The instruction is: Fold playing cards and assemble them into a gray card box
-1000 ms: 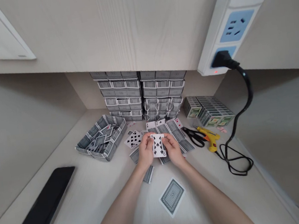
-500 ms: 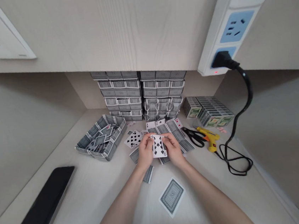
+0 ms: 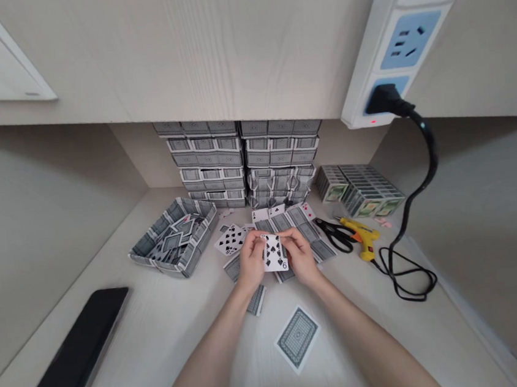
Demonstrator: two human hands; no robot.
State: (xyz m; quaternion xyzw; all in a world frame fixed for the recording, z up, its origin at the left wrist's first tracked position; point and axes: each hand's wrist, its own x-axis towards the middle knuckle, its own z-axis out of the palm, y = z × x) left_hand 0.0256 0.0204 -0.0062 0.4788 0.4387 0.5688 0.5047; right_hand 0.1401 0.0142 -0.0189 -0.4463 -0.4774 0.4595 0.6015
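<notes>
A playing card with black spade pips faces me, gripped at its sides between both hands. My left hand pinches its left edge, the thumb lying over the face. On the opposite edge, my right hand holds it with thumb and fingers. Under and behind the hands lies a panel of joined grey-backed cards. Face-up spade cards rest beside my left hand. A folded card piece sits below the left wrist, and a single face-down card lies between my forearms.
An open box made of cards, filled with loose cards, stands at left. Behind are stacked card boxes. Black scissors, a yellow glue gun with its cord, and packed decks are at right. A black phone-like slab lies front left.
Both hands keep hold of the card in nearly the same place. The card's top edge looks tipped slightly, and the view has shifted a little.
</notes>
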